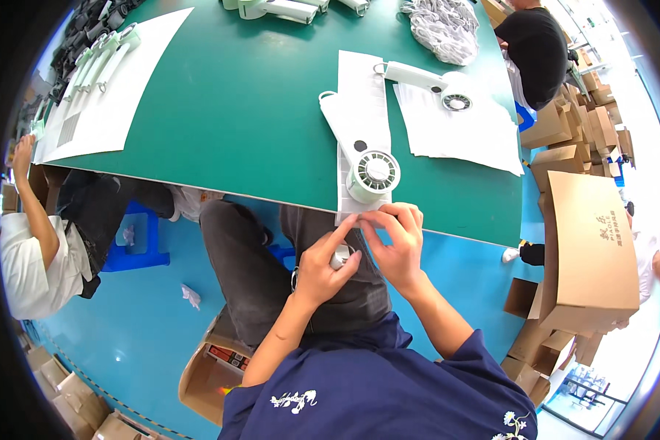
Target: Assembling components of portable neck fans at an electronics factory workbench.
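My left hand (pixel 323 270) is closed around a white rounded piece (pixel 340 256), most of it hidden by the fingers. Its index fingertip meets the fingertips of my right hand (pixel 394 238) at the table edge. There, the right thumb and index finger pinch together over the near end of a long white gridded sheet (pixel 362 67); anything between them is too small to make out. On this sheet, just beyond my hands, lies a white handheld fan (pixel 374 176) with its round grille up. Another white handheld fan (pixel 455 95) rests partly on white paper sheets (pixel 447 136) to the right.
The green table (pixel 220 95) bears more fans (pixel 279 9), a bundle of grey-white cords (pixel 444 29) and a white sheet (pixel 136 95) with several fans. A person (pixel 40 242) sits at left, another (pixel 532 55) far right. Cardboard boxes (pixel 587 257) stack up at right.
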Motion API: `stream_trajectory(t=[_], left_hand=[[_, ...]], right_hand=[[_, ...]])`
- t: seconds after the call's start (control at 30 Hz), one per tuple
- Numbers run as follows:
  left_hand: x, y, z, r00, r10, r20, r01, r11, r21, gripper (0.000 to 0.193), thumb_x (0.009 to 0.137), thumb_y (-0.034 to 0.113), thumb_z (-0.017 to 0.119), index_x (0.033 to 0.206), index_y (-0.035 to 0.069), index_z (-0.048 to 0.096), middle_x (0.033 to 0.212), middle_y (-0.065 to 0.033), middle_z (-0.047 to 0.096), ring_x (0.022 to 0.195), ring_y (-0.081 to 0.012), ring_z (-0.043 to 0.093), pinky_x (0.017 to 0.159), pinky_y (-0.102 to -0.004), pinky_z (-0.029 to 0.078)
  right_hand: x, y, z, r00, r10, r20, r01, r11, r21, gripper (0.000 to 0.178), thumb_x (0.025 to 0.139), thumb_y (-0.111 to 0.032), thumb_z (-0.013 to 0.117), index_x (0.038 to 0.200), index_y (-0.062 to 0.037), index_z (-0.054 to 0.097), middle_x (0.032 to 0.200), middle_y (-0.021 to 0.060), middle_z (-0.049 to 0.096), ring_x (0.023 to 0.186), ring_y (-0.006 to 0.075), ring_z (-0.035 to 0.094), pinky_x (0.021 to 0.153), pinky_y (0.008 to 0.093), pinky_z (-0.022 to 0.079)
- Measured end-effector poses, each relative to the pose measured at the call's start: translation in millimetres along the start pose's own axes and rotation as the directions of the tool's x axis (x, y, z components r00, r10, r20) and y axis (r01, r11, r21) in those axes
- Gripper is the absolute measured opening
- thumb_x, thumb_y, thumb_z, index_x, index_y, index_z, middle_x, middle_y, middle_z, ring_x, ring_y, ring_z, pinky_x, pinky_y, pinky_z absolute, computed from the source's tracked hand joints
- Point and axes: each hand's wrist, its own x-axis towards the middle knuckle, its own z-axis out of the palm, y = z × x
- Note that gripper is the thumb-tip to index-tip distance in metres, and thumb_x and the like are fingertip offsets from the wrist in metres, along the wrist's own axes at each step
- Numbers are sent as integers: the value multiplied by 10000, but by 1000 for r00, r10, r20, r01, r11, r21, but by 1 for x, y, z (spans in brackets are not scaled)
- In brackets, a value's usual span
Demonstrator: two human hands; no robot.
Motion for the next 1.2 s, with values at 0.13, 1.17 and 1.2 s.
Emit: stream_trajectory(t=[0.13, 1.17, 1.2], left_hand=[[-3, 4, -2, 1000, -19, 10, 19, 999, 37, 675, 818, 122, 751, 1460, 84, 548, 860, -124, 653, 730, -255, 664, 668, -351, 528], [-18, 3, 27, 941, 325, -100, -338, 925, -174, 345, 657, 138, 812, 911, 29, 605, 710, -95, 590, 562, -254, 600, 513, -339, 462], [-19, 3, 27, 941, 324, -101, -338, 925, -174, 345, 657, 138, 812, 911, 29, 605, 710, -95, 590, 562, -254, 600, 513, -339, 462]], right_hand=[[-12, -8, -6, 995, -86, -52, 88, 996, 27, 242, 694, 13, 839, 894, -79, 737, 904, 52, 635, 919, 287, 597, 863, 382, 464], [-9, -58, -76, 681, 272, 680, -664, 622, 416, 91, 892, -25, 724, 970, 20, 709, 1138, 104, 606, 1065, 172, 601, 970, 319, 484], [-12, -57, -74, 694, 268, 668, -652, 626, 426, 93, 892, -22, 723, 973, 21, 708, 1136, 103, 604, 1064, 172, 600, 968, 318, 485]])
